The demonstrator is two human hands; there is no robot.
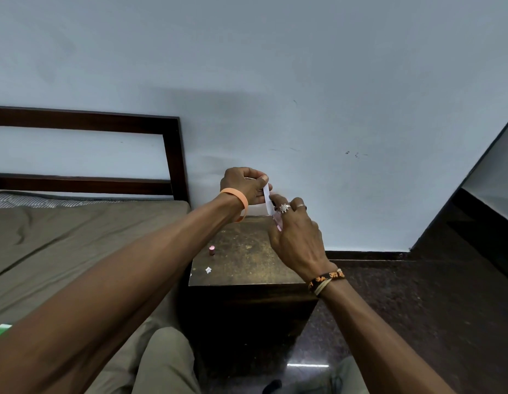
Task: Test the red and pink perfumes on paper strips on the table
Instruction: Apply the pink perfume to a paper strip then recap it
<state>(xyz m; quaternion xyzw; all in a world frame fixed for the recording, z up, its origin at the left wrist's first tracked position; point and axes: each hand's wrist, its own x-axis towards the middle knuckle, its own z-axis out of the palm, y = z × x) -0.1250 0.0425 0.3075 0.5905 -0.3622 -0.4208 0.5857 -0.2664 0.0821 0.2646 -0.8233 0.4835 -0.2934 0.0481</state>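
Note:
My left hand (245,186), with an orange wristband, pinches the top of a white paper strip (266,201) that hangs down above the dark wooden table (247,263). My right hand (297,237), with rings on two fingers, grips a small pink perfume bottle (278,222); only a sliver of it shows below the fingers, close against the strip's lower end. A small pink cap (212,250) stands upright on the table's left part. No red perfume is visible.
A small white paper scrap (208,269) lies near the table's front left corner. A bed with a brown sheet (76,245) and dark headboard (173,155) adjoins the table's left side. A pale wall stands behind; dark floor lies to the right.

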